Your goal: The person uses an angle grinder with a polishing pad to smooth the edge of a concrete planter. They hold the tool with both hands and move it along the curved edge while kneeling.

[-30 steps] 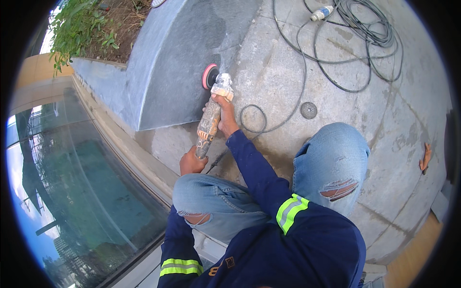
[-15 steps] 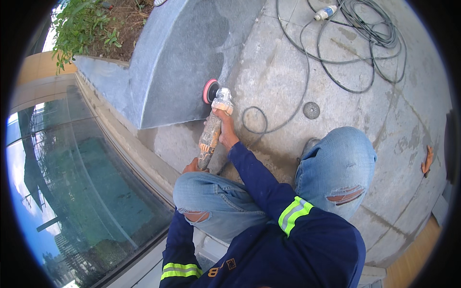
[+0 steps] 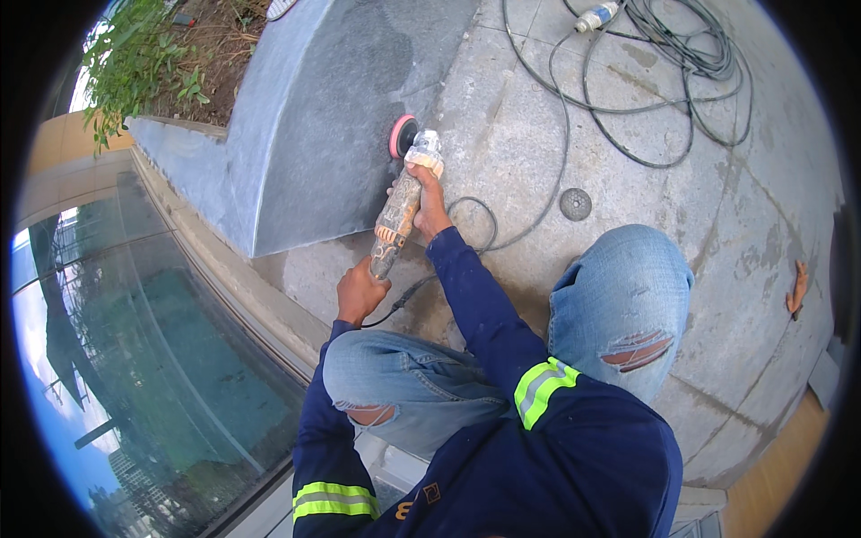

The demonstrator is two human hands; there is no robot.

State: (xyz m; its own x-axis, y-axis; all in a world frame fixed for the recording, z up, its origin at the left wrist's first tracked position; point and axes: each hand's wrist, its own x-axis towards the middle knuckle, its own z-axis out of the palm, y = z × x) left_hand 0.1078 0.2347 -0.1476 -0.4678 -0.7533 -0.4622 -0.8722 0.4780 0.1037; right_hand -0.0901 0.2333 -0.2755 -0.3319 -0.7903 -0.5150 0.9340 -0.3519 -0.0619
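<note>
Both of my hands are wrapped round a worn, dust-caked angle grinder (image 3: 395, 213). My right hand (image 3: 428, 199) grips it close behind the metal head, while my left hand (image 3: 360, 290) holds the rear end by the cord. A black disc pad with a pink rim (image 3: 401, 137) is fitted to the head. It stands on edge at the side face of a grey concrete planter wall (image 3: 332, 134); whether it touches cannot be told. The fingertips of my right hand are partly hidden behind the grinder's body.
A black cord (image 3: 491, 224) loops over the concrete floor (image 3: 664, 206) toward a coiled cable (image 3: 708, 54) with a blue-white connector (image 3: 595, 17). A round drain cover (image 3: 576, 204) lies right of the cord. Glass panes (image 3: 161, 341) run along the left; plants (image 3: 134, 63) grow inside the planter.
The grinder and both hands have moved up along the planter wall, away from my knees. My left hand, partly hidden behind my knee before, now shows fully.
</note>
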